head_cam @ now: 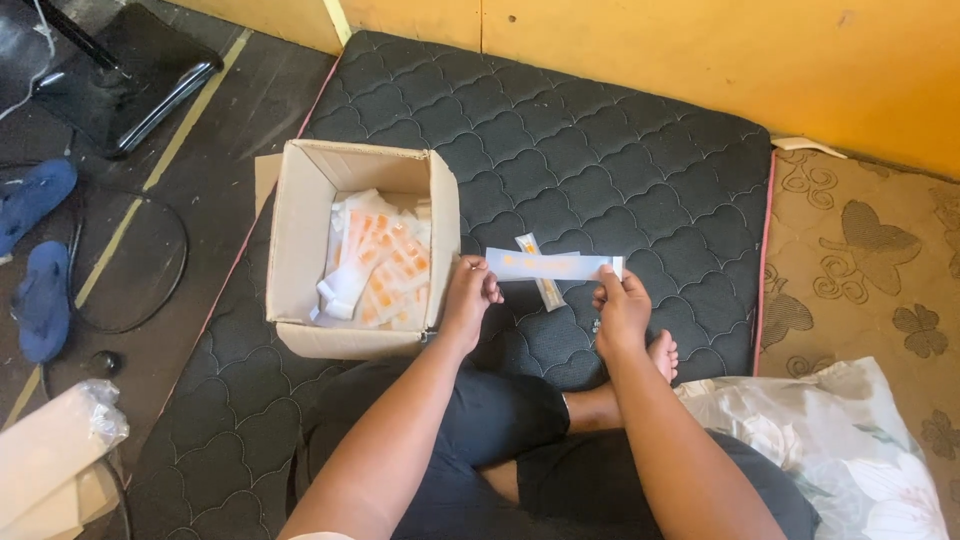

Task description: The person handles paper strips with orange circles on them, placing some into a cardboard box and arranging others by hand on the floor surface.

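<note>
Dark quilted mattress (600,150) lay on a dark floor against a yellow-orange wall (700,50), with a brown patterned mat (860,260) along its right edge and a pale floral cloth (850,440) near the person's right knee. The person sat cross-legged on the mattress, one bare foot (662,352) showing just below the right hand. Between the two hands was a long, flat, pale packet (552,265), whitish-blue with a faint orange patch along its middle, held level above the mattress. Left hand (468,298) pinched the packet's left end, fingers curled narrow around it; right hand (622,308) pinched the right end, thumb on top and fingers closed beneath. A second packet (540,272) of the same kind, white with orange marking, lay on the mattress just behind and under the held one, angled across it. Just beside the left hand stood an open cardboard box (300,230), flaps up, its near wall touching the person's leg area. Inside the box lay a loose heap of similar packets (380,265), white and orange, stacked unevenly and leaning toward the right wall; count not legible. On the floor to the left were two blue sandals (40,250), a dark hoop-like wire (130,260), and a clear plastic bag (60,440) holding pale flat contents at the lower left corner. A black chair base (130,75) sat at upper left.
</note>
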